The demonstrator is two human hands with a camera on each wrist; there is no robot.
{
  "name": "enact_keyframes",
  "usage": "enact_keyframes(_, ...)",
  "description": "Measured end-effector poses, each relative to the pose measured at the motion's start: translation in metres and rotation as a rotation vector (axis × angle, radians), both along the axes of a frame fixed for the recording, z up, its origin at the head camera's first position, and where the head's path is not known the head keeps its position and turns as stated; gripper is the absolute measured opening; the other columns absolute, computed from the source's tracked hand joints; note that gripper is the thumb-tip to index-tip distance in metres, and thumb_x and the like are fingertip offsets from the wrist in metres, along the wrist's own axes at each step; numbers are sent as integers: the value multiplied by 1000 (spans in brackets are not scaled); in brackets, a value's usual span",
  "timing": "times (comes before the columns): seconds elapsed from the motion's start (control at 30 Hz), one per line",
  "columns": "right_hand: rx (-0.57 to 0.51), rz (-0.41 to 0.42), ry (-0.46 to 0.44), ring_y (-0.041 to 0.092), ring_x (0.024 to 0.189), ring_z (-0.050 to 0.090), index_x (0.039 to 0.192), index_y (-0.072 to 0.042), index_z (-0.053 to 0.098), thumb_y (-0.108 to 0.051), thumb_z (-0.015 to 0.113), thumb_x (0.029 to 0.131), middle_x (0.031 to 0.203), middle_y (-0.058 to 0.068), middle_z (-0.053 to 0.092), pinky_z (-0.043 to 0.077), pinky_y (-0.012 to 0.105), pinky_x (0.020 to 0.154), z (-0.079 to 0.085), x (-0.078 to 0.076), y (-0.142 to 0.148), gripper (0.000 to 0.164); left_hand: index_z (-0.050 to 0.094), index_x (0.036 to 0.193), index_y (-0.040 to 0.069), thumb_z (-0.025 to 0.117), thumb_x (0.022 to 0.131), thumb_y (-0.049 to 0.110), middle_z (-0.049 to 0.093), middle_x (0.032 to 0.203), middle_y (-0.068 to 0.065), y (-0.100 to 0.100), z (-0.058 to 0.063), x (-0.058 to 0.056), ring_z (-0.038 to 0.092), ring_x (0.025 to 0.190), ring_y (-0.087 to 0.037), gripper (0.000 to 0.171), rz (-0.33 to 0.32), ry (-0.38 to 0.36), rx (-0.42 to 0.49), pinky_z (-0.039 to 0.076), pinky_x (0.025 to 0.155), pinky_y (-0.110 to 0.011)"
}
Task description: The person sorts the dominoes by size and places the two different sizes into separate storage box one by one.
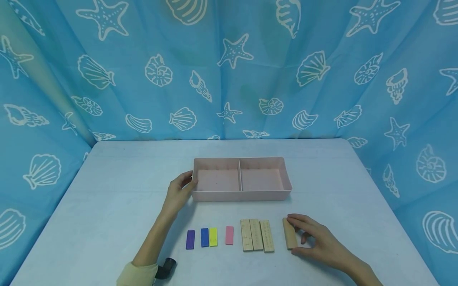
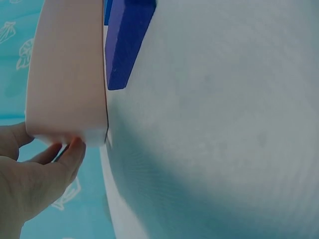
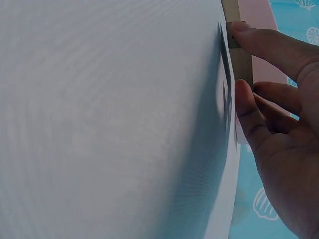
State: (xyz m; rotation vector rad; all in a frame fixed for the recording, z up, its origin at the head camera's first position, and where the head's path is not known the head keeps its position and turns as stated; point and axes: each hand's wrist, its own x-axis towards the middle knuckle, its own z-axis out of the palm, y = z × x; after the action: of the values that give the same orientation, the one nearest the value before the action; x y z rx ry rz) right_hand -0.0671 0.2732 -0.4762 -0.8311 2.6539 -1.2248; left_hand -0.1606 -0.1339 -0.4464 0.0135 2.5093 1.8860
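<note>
With the fingers of the left hand (image 1: 179,194), bent and only narrowly parted, grips the left end of a pink tray (image 1: 241,196), resting the thumb at its rim. Has the two side-by-side compartments and the divider (image 1: 240,174) off to the right of those fingers. With the right hand (image 1: 320,240), spreads thumb and forefinger to about the length of a wooden block (image 1: 290,234) and pinches it between them, thumb at the near end and forefinger at the far end. Holds this block flat and low at the white table (image 1: 322,178); cannot tell whether touching the surface or slightly raised. Shows the tray ahead of the right fingers and to their left, well apart from them. Just left of the right fingers, shows three more wooden blocks (image 1: 255,234) side by side, the rightmost slightly tilted. Further left of the same fingers, shows a pink block (image 1: 229,235), then a yellow block (image 1: 213,237) just beside a blue block (image 1: 204,237), then a purple block (image 1: 190,240) on the body's side of the left fingers. Behind the left fingers, wears a black device (image 1: 165,268) at the wrist, next to a pale sleeve (image 1: 137,275). Beyond both sets of fingers, shows a blue curtain (image 1: 222,83) with white shells and starfish.
</note>
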Motion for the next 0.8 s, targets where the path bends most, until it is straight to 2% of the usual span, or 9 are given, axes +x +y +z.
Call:
enact_keyframes(0.13,-9,-12,9,8,78,58,140,-1,53,-21,86,77,140,21,50,52,23,62,2,-2,0,74,46,142,-7,56,102,15,48,142,-27,0,0,0,42,135,-41,47,2,-5,0,31,112,-54)
enact_keyframes(0.37,-33,0,74,8,80,58,141,-4,54,-16,86,77,141,22,49,52,24,60,8,-2,-3,73,43,142,-8,54,102,14,48,142,-28,-1,-3,-2,43,134,-41,48,-10,-14,8,34,110,-53)
enact_keyframes(0.57,-43,18,145,9,80,57,143,-5,52,-11,86,76,140,22,49,53,25,58,17,-3,-8,75,44,143,-6,55,102,16,48,143,-26,1,-4,-2,42,136,-41,48,14,-28,-28,32,111,-55)
enact_keyframes(0.8,-53,30,199,13,86,59,143,-7,52,-10,87,75,143,15,49,54,27,59,29,-8,-12,77,43,143,-6,54,102,15,48,143,-26,1,-4,-2,42,136,-41,48,19,-31,-30,31,112,-55)
